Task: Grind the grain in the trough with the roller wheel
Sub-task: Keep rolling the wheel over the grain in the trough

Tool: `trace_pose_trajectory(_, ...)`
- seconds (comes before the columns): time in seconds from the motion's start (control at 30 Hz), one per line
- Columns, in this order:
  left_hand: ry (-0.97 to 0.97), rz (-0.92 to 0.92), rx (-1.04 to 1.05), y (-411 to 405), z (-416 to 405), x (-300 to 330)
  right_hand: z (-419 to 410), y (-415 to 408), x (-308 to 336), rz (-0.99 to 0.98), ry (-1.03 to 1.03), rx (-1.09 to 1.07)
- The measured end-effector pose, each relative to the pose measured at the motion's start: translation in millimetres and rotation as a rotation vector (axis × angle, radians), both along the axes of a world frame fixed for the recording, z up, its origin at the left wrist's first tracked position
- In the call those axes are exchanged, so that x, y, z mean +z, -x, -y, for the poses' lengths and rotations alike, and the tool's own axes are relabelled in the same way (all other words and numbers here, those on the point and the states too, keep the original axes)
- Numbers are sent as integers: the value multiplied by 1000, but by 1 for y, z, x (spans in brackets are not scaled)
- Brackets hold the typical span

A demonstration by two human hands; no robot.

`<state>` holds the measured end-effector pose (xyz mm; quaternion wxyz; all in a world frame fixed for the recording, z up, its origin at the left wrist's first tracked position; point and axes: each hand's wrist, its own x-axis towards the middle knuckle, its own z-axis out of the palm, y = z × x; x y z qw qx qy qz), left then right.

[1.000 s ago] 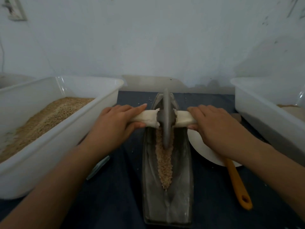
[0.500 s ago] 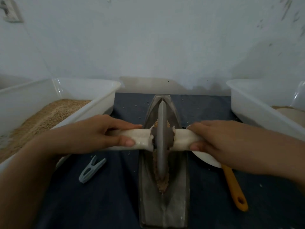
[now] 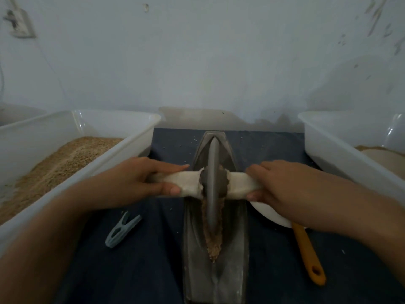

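While both hands clamp the white-wrapped axle, left hand [image 3: 140,181] left of the trough [image 3: 236,249], right hand [image 3: 282,185] right of it, the roller wheel [image 3: 213,185] stands in the trough's groove on the grain [image 3: 213,244]. Risk: uneven push tilts the wheel, spilling grain over the trough's rim; loose wrap could slip.

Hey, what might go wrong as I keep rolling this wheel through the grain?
1. The grain is heaped at the trough's near end; a long pull may push it over the lip.
2. Both thumbs sit close to the wheel and might get pinched.
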<state>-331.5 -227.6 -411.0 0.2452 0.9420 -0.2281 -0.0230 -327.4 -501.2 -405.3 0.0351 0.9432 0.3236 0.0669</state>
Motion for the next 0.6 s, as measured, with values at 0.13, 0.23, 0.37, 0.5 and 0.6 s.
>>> trace_pose_trajectory(0.13, 46, -151, -117, 7, -5, 8, 3, 21, 14, -111, 8, 25)
trace_pose_trajectory(0.23, 18, -69, -51, 4, -2, 3, 2, 10, 7, -95, -24, -14)
trace_pose_trajectory(0.37, -40, 189, 144, -7, 13, -10, -2, -24, -13, 54, -88, -77)
trace_pose_trajectory(0.5, -101, 402, 216, -14, 17, -20, -2, -36, -26, 224, -99, -83)
trace_pose_trajectory(0.6, -48, 286, 157, -10, 13, -14, -2, -25, -21, 187, -45, -61)
